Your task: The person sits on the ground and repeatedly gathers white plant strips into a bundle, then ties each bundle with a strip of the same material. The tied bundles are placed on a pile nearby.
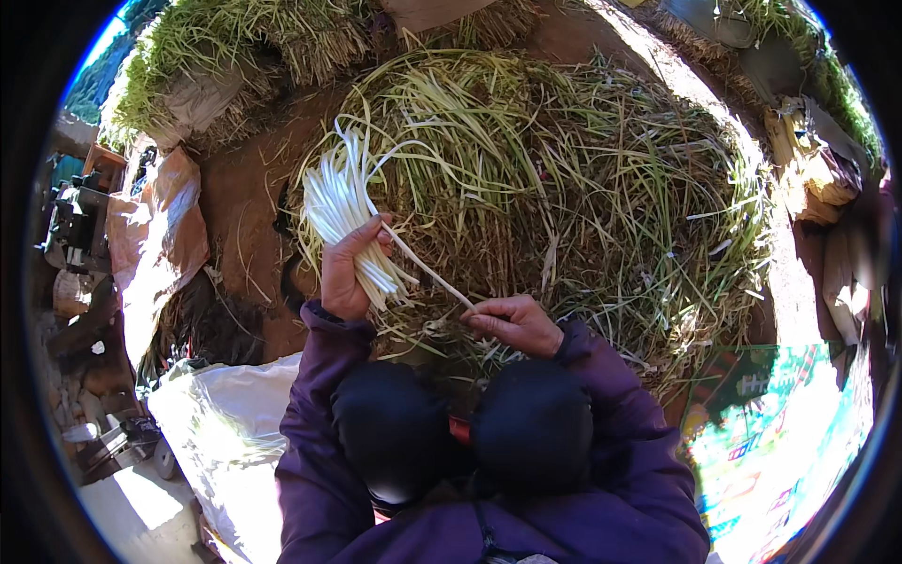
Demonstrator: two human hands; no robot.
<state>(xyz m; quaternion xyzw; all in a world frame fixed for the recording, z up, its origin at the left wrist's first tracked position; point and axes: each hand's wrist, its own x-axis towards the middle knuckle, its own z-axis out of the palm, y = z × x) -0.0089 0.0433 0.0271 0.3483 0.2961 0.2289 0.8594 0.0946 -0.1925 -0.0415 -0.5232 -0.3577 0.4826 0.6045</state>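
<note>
A bundle of pale white-green stalks (332, 194) is gripped in my left hand (345, 275), upright with the loose, curling ends at the top and the even ends below. One longer stalk (430, 268) runs from the bundle down to the right. Its lower end is pinched between the thumb and fingers of my right hand (518, 326). Both hands are above my knees (528, 423), at the near edge of a large heap of green and straw-coloured stalks (564, 176). The exact plant cannot be told.
Stacked bundles of green stalks (232, 42) line the back left. At left stands a crumpled brown sheet (165, 240). A white sheet (239, 402) with pale stalks on it lies beside my left arm. Near my right elbow is a bright printed sheet (761, 437).
</note>
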